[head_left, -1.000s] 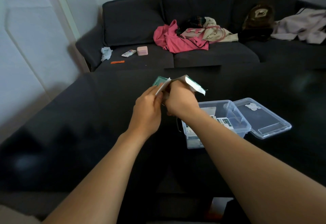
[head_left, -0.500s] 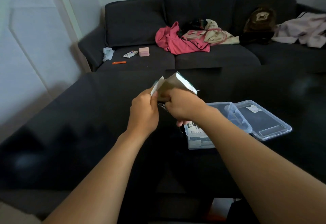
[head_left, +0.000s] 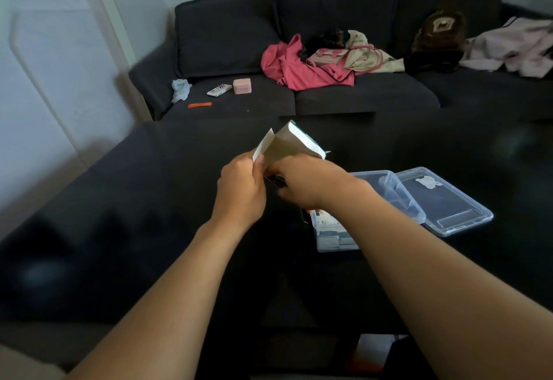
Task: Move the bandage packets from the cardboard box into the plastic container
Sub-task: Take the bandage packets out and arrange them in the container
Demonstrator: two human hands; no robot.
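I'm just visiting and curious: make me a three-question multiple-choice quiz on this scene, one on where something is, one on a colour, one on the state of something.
1. Where does the clear lid lie?
A. on the sofa
B. on the table, right of the plastic container
C. on the container

2. What colour is the small box on the sofa?
A. pink
B. green
C. black

3. How is the cardboard box?
A. lying shut on the table
B. inside the container
C. held open in both hands

Answers: 1 B, the lid rests flat beside the container. 2 A, it shows pale pink. 3 C, the left hand pinches a flap and the right hand grips the box.
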